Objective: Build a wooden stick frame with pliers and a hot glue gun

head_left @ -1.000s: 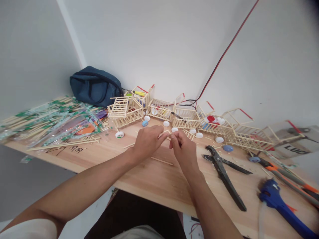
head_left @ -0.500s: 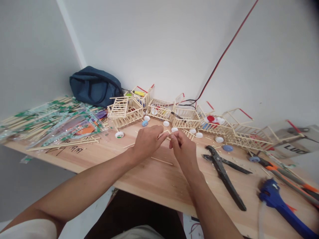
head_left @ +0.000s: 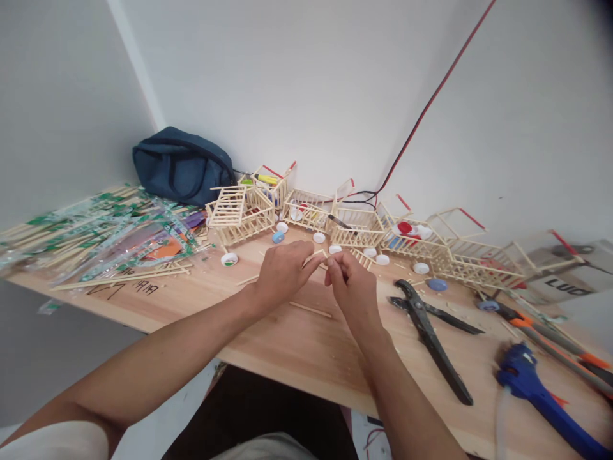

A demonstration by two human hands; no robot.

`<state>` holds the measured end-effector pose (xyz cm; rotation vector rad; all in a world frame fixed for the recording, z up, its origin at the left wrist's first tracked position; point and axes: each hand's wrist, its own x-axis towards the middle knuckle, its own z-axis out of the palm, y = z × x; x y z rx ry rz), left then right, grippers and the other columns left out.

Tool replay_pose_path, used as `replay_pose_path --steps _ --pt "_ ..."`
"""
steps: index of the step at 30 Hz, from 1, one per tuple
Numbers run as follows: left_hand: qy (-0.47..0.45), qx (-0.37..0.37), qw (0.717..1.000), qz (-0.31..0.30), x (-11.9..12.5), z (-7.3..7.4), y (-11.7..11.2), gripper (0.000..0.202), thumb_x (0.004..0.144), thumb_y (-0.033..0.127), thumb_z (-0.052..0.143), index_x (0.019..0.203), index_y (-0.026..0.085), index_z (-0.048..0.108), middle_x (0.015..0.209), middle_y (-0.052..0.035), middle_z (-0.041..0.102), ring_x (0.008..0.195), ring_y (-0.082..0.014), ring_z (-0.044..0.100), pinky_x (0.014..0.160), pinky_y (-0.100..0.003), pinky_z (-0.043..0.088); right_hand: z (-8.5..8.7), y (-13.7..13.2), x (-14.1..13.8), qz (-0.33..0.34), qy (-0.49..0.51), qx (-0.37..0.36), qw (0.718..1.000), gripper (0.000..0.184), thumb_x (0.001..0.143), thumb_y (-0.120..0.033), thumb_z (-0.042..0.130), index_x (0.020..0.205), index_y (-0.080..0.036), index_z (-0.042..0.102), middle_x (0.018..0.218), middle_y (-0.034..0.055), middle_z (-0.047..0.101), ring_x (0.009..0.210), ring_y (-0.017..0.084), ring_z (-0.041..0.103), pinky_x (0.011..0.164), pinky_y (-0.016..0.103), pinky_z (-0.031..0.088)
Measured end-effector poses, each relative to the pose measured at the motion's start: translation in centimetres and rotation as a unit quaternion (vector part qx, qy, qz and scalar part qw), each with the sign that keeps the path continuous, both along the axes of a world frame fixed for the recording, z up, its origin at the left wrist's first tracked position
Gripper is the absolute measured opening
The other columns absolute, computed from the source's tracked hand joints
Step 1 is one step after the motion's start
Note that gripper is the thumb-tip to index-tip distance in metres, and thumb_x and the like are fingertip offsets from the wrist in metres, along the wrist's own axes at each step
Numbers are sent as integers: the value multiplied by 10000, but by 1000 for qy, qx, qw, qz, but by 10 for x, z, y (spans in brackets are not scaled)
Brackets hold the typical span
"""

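My left hand [head_left: 282,271] and my right hand [head_left: 352,287] meet over the middle of the wooden table [head_left: 297,345]. Both are closed in a pinch on a short thin wooden stick [head_left: 317,255] held between their fingertips. A loose stick [head_left: 310,310] lies on the table just below the hands. Behind them stands a row of small carts built from sticks [head_left: 354,227], with bottle caps [head_left: 230,259] scattered in front.
Black pliers [head_left: 431,335] lie right of my right hand. A blue glue gun [head_left: 531,386] and orange-handled tools [head_left: 550,335] are at the far right. Packets of sticks [head_left: 100,236] cover the left end. A dark blue bag [head_left: 182,166] sits against the wall; a red-black cable [head_left: 431,102] runs up it.
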<state>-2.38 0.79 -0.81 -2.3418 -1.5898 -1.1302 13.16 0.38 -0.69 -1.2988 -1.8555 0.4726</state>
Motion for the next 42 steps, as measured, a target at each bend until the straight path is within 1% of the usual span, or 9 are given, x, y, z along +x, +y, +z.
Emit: replay_pose_path --steps 42 --pt "-1 -3 1000 0 0 0 0 377 926 415 441 660 161 525 612 -7 556 555 -119 440 550 -267 238 -1 0 -1 1 1 -12 1000 218 915 -274 442 729 -203 531 567 -45 548 543 116 492 591 235 326"
